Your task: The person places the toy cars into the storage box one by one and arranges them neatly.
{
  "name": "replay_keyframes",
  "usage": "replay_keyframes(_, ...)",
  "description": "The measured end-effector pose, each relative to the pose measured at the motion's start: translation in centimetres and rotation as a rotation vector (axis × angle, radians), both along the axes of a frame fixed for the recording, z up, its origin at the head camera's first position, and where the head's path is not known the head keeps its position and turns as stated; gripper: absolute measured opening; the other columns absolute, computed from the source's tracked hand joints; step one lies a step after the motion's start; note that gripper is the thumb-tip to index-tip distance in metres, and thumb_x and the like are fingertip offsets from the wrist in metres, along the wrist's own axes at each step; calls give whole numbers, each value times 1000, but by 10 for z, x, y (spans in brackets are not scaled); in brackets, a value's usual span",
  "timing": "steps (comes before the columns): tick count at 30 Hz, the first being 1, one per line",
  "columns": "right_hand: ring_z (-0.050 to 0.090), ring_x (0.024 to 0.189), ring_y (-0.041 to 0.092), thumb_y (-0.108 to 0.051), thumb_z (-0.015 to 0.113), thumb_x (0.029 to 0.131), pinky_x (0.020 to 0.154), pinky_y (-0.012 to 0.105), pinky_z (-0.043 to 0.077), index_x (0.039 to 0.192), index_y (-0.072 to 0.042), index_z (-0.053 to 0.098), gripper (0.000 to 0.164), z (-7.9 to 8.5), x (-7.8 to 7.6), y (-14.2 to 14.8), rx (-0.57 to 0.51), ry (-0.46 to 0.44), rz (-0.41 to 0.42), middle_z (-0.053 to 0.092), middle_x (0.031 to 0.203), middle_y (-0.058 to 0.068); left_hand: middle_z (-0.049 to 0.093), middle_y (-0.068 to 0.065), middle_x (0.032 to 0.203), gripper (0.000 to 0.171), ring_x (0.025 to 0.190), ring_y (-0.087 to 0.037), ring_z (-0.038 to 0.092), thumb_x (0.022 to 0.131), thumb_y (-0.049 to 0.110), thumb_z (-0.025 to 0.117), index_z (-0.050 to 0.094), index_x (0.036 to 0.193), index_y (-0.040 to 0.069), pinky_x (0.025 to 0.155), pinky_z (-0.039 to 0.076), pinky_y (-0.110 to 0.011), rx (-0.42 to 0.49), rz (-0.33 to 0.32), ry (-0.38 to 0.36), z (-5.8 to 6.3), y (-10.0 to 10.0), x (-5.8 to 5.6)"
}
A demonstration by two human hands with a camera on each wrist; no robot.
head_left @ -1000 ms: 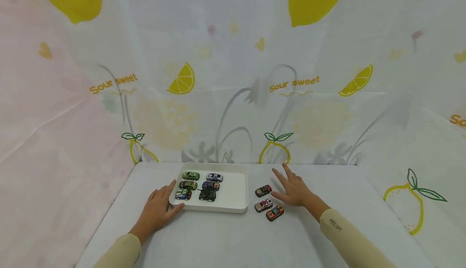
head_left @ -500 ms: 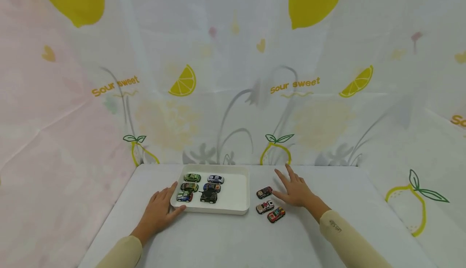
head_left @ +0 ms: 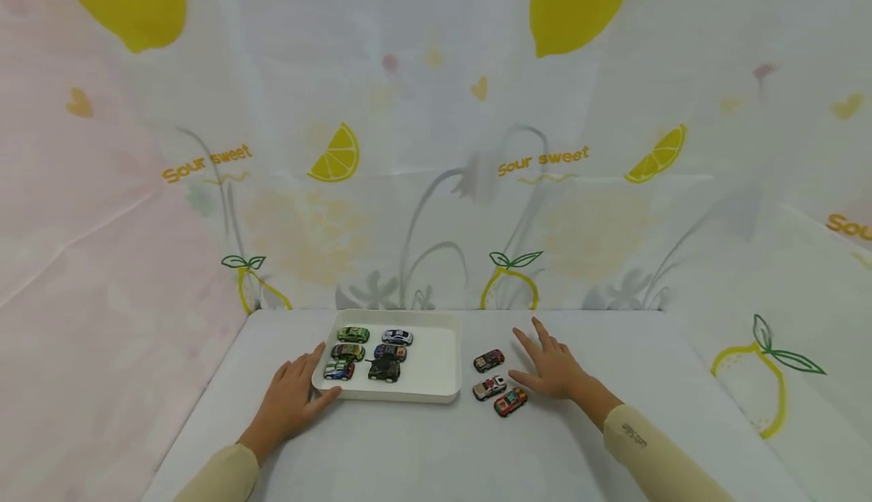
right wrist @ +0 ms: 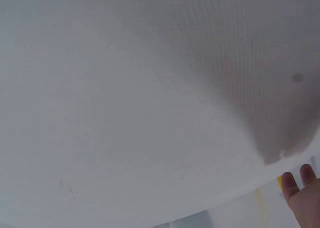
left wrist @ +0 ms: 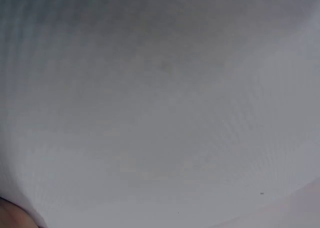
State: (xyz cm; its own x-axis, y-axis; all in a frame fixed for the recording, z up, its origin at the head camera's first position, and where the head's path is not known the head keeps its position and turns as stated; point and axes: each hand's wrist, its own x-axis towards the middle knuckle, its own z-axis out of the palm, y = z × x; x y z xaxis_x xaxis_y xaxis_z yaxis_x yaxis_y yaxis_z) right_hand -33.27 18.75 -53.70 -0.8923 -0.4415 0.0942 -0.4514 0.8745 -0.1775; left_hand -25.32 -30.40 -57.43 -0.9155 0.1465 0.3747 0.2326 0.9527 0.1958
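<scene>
A white tray (head_left: 436,362) holds several small toy cars in two columns: among them a green car (head_left: 353,335), a white car (head_left: 397,337) and a black vehicle (head_left: 384,369) with a barrel-like part. At the tray's front left corner rests my left hand (head_left: 288,402), fingers along the left side, thumb by the front wall. Right of the tray lie three loose toy cars: a dark one (head_left: 488,360), a white one (head_left: 490,388) and a red one (head_left: 511,402). My right hand (head_left: 555,369) is spread just right of them, holding nothing; its fingers (right wrist: 306,174) show in the right wrist view.
A white cloth covers the table (head_left: 402,449). Behind it hangs a pale curtain (head_left: 436,222) printed with lemons, and similar cloth closes off both sides. The left wrist view shows mostly white cloth.
My right hand has shifted slightly right and toward me, its thumb now farther from the dark toy car. The left hand stays at the tray. The head view has shifted a little.
</scene>
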Motion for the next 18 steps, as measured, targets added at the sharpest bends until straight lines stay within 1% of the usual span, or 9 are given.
replay_keyframes(6,37,126,47,-70,42,82,97,63,32,148,-26,20,82,-3,10,1,-20,-20,4,5,153,19,46,-17,138,90,123,-36,43,80,64,54,24,147,12,103,27,-56,11,-8,-28,2,-3,-3)
replay_keyframes(10,38,126,45,-70,43,82,96,61,35,147,-25,21,82,-5,20,-4,-26,-16,23,6,153,19,46,-16,138,90,123,-36,43,79,64,54,25,146,12,103,27,-56,12,-9,-14,5,-6,-5)
replay_keyframes(12,38,126,44,-69,44,82,95,60,36,148,-25,21,82,-4,25,-6,-35,-9,38,6,153,19,46,-17,137,89,123,-36,43,79,62,55,25,146,12,103,27,-56,13,-7,2,4,-8,-5)
replay_keyframes(15,40,125,41,-69,46,81,94,58,38,148,-25,20,84,-2,35,-8,-26,-3,62,7,153,18,48,-18,135,88,122,-36,44,79,61,57,26,146,11,101,27,-56,23,-13,11,-1,-9,-4)
replay_keyframes(18,41,125,38,-70,46,80,94,57,39,148,-25,20,85,-2,45,-7,-7,1,65,7,154,17,49,-19,133,88,121,-36,44,80,60,57,25,146,11,99,28,-57,30,-31,6,-6,-5,-5)
